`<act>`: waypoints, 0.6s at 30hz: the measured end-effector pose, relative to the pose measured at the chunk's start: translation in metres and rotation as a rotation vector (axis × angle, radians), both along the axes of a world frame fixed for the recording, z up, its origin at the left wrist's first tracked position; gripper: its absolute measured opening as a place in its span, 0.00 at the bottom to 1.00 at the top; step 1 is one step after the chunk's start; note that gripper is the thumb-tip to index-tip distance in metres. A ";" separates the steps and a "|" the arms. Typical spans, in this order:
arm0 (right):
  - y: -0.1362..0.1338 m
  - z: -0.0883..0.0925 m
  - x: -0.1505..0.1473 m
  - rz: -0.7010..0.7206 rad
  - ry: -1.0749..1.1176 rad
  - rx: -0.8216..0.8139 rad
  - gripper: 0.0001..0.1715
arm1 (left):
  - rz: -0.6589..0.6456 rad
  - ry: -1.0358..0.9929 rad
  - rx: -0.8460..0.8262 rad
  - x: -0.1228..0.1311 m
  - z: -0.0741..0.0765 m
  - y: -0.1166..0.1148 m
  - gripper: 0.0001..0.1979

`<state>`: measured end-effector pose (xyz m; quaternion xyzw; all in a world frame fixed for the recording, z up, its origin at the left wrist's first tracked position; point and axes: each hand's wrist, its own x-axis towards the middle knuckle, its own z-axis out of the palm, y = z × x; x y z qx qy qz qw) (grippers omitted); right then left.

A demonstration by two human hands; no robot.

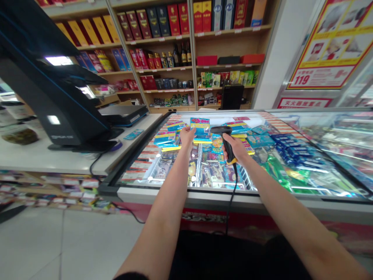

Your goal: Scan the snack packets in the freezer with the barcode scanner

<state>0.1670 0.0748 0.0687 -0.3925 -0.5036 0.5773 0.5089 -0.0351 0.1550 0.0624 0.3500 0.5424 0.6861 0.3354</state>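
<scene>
A black barcode scanner (220, 134) with yellow trim, gripped firmly in the right hand (234, 148) and aimed across at a flat blue-and-yellow packet (200, 126), just beyond the left hand (186, 137), whether pinched or merely touched hard to make out. A black cord (234, 182) hanging from the scanner's base. Below, a glass-topped display chest (186, 193) packed with bright packets, their labels blurred and unreadable behind glare.
</scene>
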 end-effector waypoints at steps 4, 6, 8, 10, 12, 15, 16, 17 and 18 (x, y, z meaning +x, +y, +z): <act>-0.001 0.001 0.002 0.005 -0.014 0.004 0.23 | -0.019 0.000 0.018 0.001 0.000 0.000 0.10; 0.000 0.000 0.003 0.011 -0.019 0.004 0.23 | -0.027 0.010 0.018 0.001 0.000 -0.001 0.10; 0.000 0.000 0.003 0.019 -0.020 0.004 0.23 | -0.035 0.024 0.010 0.002 0.001 -0.003 0.10; 0.001 0.000 0.003 0.024 -0.016 0.006 0.23 | -0.037 0.030 0.007 0.002 0.001 -0.003 0.10; 0.001 0.000 0.003 0.028 -0.010 0.006 0.23 | -0.045 0.028 0.015 0.003 0.001 -0.003 0.10; 0.001 0.000 0.003 0.029 0.004 0.001 0.23 | -0.053 0.024 0.044 0.003 -0.001 -0.002 0.09; 0.001 0.000 0.003 0.030 0.010 -0.001 0.23 | -0.057 0.025 0.054 0.003 -0.002 -0.001 0.09; 0.002 0.000 0.003 0.030 0.014 -0.003 0.23 | -0.061 0.024 0.062 0.003 -0.003 0.000 0.09; 0.002 0.000 0.003 0.028 0.016 -0.006 0.23 | -0.065 0.022 0.066 0.003 -0.004 0.000 0.09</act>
